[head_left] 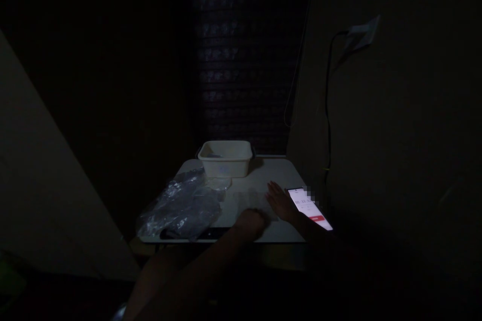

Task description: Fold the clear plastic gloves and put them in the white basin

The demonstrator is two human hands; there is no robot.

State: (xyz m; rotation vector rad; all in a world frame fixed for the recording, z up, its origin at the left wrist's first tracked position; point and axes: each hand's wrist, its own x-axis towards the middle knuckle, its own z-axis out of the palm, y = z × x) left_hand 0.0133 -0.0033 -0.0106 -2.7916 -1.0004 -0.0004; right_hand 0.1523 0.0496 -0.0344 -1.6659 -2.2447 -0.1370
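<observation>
Left hand: on the near part of the counter, knuckles up, beside the clear sheet; the fingers are turned under in shadow, so I cannot tell whether its grip is closed or holds anything.
Right hand: grip open, palm down, fingers stretched out towards the left, at the right side of the sheet.
Clear sheet: thin plastic, lying flat on the counter between the hands and in front of the tub; its edges are faint.
Plastic heap: crumpled, see-through, shiny, spread across the left side and over part of a dark strip along the near edge.
Tub: white, dark handles, at the far side; something pale lies inside.
Phone: screen lit with running digits and a red button, just right of the right hand.
Counter: white, rounded corners.
Wall: plug with a black cable hanging down.
</observation>
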